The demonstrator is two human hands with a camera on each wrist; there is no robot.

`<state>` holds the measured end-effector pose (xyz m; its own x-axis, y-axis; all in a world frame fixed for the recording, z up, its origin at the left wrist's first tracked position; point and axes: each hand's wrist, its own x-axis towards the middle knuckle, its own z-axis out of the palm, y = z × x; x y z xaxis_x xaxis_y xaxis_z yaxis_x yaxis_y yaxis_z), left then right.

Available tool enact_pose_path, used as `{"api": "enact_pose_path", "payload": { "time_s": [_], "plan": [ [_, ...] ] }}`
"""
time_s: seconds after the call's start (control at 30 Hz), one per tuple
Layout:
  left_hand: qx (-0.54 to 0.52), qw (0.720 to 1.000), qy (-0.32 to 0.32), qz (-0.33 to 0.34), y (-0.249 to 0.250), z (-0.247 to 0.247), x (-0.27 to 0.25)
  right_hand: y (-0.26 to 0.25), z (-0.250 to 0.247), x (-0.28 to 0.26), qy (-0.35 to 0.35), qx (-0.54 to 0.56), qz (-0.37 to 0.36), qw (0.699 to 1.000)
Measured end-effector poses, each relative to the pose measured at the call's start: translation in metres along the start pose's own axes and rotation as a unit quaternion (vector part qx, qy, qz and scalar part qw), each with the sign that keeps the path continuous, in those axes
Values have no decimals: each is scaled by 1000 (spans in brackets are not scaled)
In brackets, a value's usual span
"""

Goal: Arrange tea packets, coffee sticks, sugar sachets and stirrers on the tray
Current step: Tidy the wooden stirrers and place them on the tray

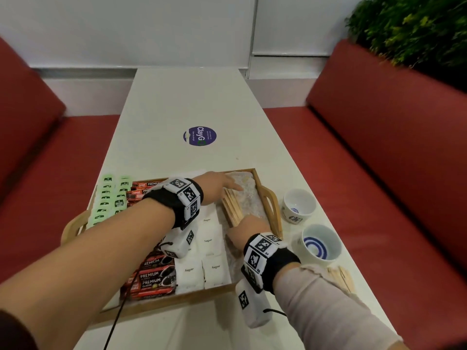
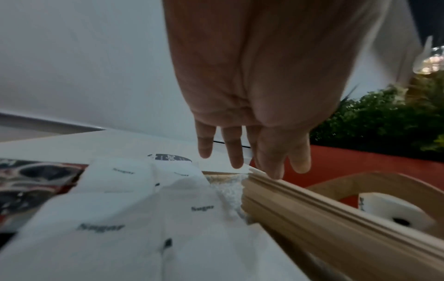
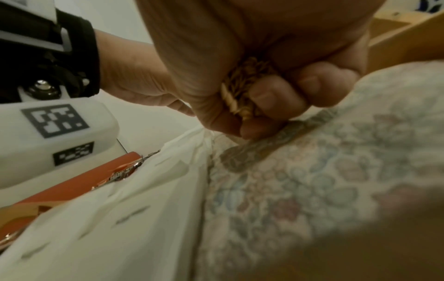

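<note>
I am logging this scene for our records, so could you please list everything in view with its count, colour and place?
Rectangular wooden tray: one, light brown, near end of the table.
Green tea packets: several, exact count unclear, tray's left side.
Red-and-black coffee sticks: several, beside the tea packets.
White paper sugar sachets: several, tray's middle.
Wooden stirrers: one bundle, tan, tray's right side on floral cloth.
Spare wooden stirrers: a few, on the table, right of the tray.
Ceramic cups: two, white with blue, right of the tray.
Round sticker: one, dark blue, mid-table.
White table: one, between red benches.
Green plant: top right.
Left hand: fingers straight, touching the bundle's far end.
Right hand: grips the bundle's near end.
</note>
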<state>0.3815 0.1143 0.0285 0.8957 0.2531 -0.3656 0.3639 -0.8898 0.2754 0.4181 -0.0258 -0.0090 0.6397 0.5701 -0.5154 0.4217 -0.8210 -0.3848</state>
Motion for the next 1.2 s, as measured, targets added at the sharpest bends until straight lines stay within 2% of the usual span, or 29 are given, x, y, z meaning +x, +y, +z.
{"api": "enact_pose_path", "payload": {
  "time_s": [0.27,0.33,0.63,0.83,0.97,1.1,1.2],
  "plan": [
    [161,980,-87,75,8,3,14,-1,3,-2,7,-10,18,1000],
    [174,976,-109,75,8,6,21,-1,3,-2,9,-12,18,1000],
    [72,994,-83,-4,9,16,26,-4,8,0,14,-12,32,999],
    [86,996,-33,10,8,19,13,-5,9,-5,37,-29,28,998],
    [72,996,-43,-10,10,20,14,-4,6,-6,21,-24,22,999],
    [76,992,-87,-40,13,22,22,0,-1,-10,7,-8,27,1000],
    [60,997,-53,-12,8,25,19,4,-5,-12,2,14,37,999]
  ]
}}
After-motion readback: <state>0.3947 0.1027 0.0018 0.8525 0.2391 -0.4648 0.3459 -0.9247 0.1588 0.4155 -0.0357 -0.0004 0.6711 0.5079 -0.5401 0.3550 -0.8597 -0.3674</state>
